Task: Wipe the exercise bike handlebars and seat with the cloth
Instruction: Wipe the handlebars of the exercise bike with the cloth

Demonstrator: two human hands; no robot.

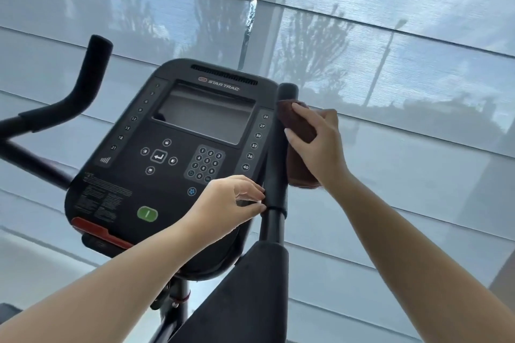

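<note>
The black right handlebar [276,175] of the exercise bike rises upright beside the console. My right hand [320,145] grips a brown cloth [299,133] wrapped against the bar's upper grip, just below its rounded tip. My left hand [228,205] reaches across the console's lower right corner, its curled fingertips touching the bar lower down near a ring in the grip. The left handlebar [83,83] curves up at the far left, untouched. The seat is out of view.
The black console [178,153] with a dark screen, keypad, green button and red strip sits between the handlebars. A broad black arm pad [250,287] lies below the right bar. Window blinds fill the background.
</note>
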